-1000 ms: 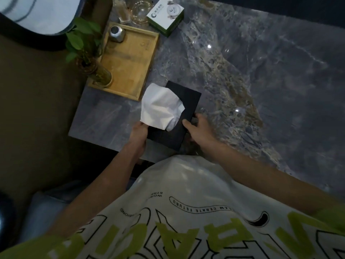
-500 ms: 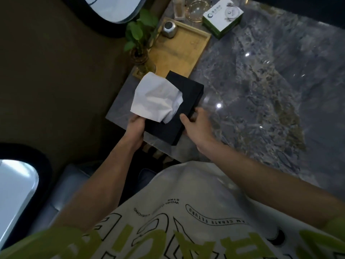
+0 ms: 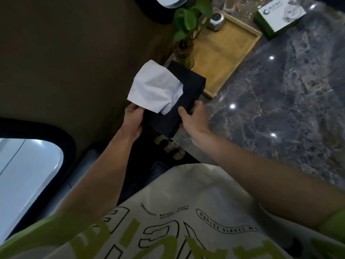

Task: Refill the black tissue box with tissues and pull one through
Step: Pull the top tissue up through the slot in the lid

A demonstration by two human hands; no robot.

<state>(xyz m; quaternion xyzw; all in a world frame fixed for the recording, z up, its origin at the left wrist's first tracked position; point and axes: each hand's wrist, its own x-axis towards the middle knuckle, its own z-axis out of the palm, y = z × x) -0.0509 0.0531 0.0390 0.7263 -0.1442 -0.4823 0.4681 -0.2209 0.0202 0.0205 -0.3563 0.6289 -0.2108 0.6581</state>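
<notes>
The black tissue box (image 3: 188, 85) sits tilted over the near left corner of the grey marble table (image 3: 280, 86). A white tissue (image 3: 155, 88) sticks out of its top and fans toward the left. My left hand (image 3: 133, 118) grips the box's near left side, partly under the tissue. My right hand (image 3: 194, 118) grips the near right side, thumb on top. The box's underside is hidden.
A wooden tray (image 3: 227, 53) lies just beyond the box, holding a small metal pot (image 3: 216, 21). A green plant in a glass vase (image 3: 184, 51) stands at the tray's left corner. A white and green carton (image 3: 278, 15) rests at the back. Brown wall on the left.
The box, held by both hands, has shifted toward the table's left corner and nearer the vase. My head view has swung left and down.
</notes>
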